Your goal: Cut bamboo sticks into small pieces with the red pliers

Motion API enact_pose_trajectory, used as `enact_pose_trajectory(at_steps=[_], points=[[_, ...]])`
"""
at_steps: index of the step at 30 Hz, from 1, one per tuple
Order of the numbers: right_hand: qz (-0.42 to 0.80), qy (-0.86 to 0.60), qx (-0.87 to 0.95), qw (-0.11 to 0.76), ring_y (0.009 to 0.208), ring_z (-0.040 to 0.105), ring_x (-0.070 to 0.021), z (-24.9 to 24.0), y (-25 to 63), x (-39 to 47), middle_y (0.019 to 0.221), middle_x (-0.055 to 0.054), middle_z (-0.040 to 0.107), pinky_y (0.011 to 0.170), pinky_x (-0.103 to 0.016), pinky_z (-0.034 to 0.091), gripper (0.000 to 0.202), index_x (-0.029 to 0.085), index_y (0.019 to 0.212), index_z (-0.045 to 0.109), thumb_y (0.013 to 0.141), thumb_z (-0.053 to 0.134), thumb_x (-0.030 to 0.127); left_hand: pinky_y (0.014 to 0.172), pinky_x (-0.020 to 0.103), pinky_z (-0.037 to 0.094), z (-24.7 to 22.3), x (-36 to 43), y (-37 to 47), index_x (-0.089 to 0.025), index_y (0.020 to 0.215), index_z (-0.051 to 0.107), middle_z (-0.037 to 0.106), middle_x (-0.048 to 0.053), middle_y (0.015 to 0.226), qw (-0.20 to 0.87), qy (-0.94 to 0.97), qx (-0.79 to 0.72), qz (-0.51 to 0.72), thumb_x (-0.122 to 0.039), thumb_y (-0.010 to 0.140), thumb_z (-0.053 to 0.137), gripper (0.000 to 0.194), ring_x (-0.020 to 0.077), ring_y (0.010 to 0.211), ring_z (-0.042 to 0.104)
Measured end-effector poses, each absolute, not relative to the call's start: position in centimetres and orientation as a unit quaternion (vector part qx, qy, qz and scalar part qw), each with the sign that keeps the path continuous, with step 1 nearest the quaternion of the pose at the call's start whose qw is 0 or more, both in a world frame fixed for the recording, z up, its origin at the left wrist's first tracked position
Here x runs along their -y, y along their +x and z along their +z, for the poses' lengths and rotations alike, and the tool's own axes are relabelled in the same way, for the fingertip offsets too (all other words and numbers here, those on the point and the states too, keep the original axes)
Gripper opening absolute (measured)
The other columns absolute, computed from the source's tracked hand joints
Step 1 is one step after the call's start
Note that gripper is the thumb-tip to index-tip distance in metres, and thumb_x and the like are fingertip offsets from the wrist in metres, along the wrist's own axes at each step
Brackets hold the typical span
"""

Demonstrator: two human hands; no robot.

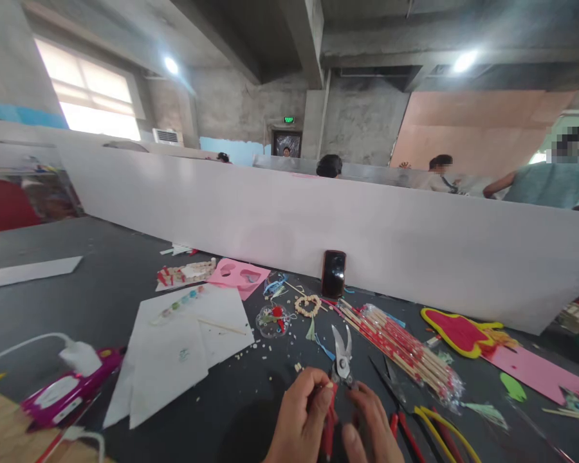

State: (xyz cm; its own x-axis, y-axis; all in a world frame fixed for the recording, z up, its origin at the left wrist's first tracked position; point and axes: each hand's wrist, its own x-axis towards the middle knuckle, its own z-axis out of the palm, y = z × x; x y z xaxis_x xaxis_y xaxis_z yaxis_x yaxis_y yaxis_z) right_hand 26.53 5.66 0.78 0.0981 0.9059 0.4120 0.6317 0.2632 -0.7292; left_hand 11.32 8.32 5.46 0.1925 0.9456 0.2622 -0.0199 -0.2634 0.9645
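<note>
Both my hands meet at the bottom middle over the dark table [101,283]. My left hand [302,415] and my right hand [371,424] together grip a pair of red-handled cutting pliers [340,360], whose metal jaws stand apart and point away from me. Just beyond the jaws lie a small heart-shaped ring of beads [308,305] and a clear round dish with red and green bits [273,319]. A bundle of red-patterned chopsticks in clear wrap [405,350] lies to the right of the pliers.
White paper sheets [183,350] and a pink glue gun [70,392] lie left. Pink foam [238,276], a phone [334,274] leaning on the white partition [318,225], scissors with yellow handles [415,408] and a red-and-yellow cutout [458,331] lie around. People sit behind the partition.
</note>
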Motion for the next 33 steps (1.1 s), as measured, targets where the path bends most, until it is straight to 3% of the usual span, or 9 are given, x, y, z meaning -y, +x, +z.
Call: enact_pose_trajectory(at_steps=[2, 4, 8, 12, 16, 18, 21, 26, 33], points=[[0.184, -0.581, 0.656, 0.446, 0.118, 0.049, -0.0251, 0.9, 25.7, -5.1, 0.134, -0.013, 0.043, 0.089, -0.031, 0.046, 0.063, 0.026, 0.117, 0.053, 0.071, 0.05, 0.069, 0.057, 0.022, 0.042, 5.4, -8.2, 11.2, -0.019, 0.077, 0.054, 0.056, 0.001, 0.064, 0.411, 0.653, -0.366, 0.521, -0.042, 0.09, 0.042, 0.029, 0.0125, 0.058, 0.053], [0.218, -0.573, 0.657, 0.438, 0.125, 0.042, -0.0281, 0.9, 25.3, -4.8, 0.137, -0.015, 0.037, 0.095, -0.035, 0.042, 0.076, 0.023, 0.121, 0.05, 0.062, 0.059, 0.07, 0.062, 0.022, 0.042, 5.3, -8.0, 11.1, -0.018, 0.077, 0.058, 0.059, 0.003, 0.071, 0.365, 0.684, -0.346, 0.528, -0.04, 0.088, 0.044, 0.028, 0.0143, 0.064, 0.055], [0.247, -0.558, 0.666, 0.43, 0.134, 0.027, -0.028, 0.7, 25.7, -4.6, 0.141, -0.016, 0.031, 0.105, -0.04, 0.031, 0.068, 0.019, 0.123, 0.047, 0.064, 0.068, 0.045, 0.061, 0.022, 0.044, 5.4, -7.7, 10.9, -0.018, 0.079, 0.06, 0.064, 0.005, 0.074, 0.418, 0.673, -0.325, 0.516, -0.037, 0.089, 0.047, 0.025, 0.0148, 0.066, 0.058], [0.275, -0.562, 0.664, 0.41, 0.131, 0.034, -0.023, 1.4, 26.3, -4.4, 0.139, -0.011, 0.041, 0.104, -0.038, 0.033, 0.055, 0.021, 0.123, 0.049, 0.068, 0.052, 0.019, 0.058, 0.022, 0.047, 5.8, -7.6, 10.9, -0.018, 0.085, 0.058, 0.066, 0.005, 0.081, 0.562, 0.572, -0.29, 0.523, -0.041, 0.088, 0.049, 0.026, 0.0144, 0.062, 0.062], [0.308, -0.531, 0.669, 0.42, 0.129, 0.037, -0.0219, 3.8, 25.8, -3.9, 0.136, -0.003, 0.045, 0.1, -0.033, 0.037, 0.051, 0.024, 0.107, 0.06, 0.061, 0.043, 0.011, 0.057, 0.02, 0.043, 6.5, -8.7, 10.3, -0.016, 0.08, 0.061, 0.062, 0.002, 0.074, 0.561, 0.503, -0.367, 0.546, -0.044, 0.084, 0.055, 0.029, 0.0115, 0.06, 0.055], [0.283, -0.52, 0.687, 0.421, 0.128, 0.038, -0.0229, 4.7, 25.5, -3.7, 0.135, -0.004, 0.045, 0.098, -0.034, 0.04, 0.046, 0.025, 0.103, 0.061, 0.065, 0.04, 0.012, 0.055, 0.019, 0.039, 6.7, -9.3, 9.9, -0.015, 0.079, 0.063, 0.058, 0.0, 0.067, 0.546, 0.492, -0.398, 0.548, -0.044, 0.082, 0.057, 0.029, 0.0108, 0.058, 0.049], [0.189, -0.52, 0.723, 0.414, 0.127, 0.038, -0.0248, 4.8, 25.7, -3.8, 0.137, -0.008, 0.04, 0.098, -0.041, 0.039, 0.047, 0.026, 0.115, 0.053, 0.073, 0.039, 0.013, 0.053, 0.02, 0.034, 6.7, -9.9, 9.5, -0.014, 0.081, 0.065, 0.052, -0.002, 0.061, 0.548, 0.486, -0.403, 0.548, -0.044, 0.08, 0.058, 0.031, 0.0107, 0.057, 0.044], [0.027, -0.539, 0.79, 0.291, 0.125, 0.037, -0.0291, 3.3, 27.0, -4.5, 0.14, -0.009, 0.034, 0.095, -0.048, 0.04, 0.053, 0.026, 0.117, 0.05, 0.066, 0.048, 0.012, 0.054, 0.02, 0.033, 6.8, -10.1, 9.5, -0.013, 0.087, 0.065, 0.051, -0.002, 0.064, 0.574, 0.468, -0.39, 0.547, -0.044, 0.079, 0.059, 0.033, 0.0102, 0.058, 0.041], [-0.013, -0.546, 0.803, 0.238, 0.127, 0.037, -0.0302, 3.2, 27.0, -4.5, 0.147, -0.007, 0.026, 0.092, -0.047, 0.043, 0.055, 0.026, 0.113, 0.052, 0.061, 0.047, 0.01, 0.056, 0.02, 0.032, 6.9, -10.3, 9.4, -0.014, 0.077, 0.063, 0.051, -0.002, 0.063, 0.554, 0.479, -0.394, 0.556, -0.044, 0.08, 0.057, 0.031, 0.0106, 0.059, 0.039]])
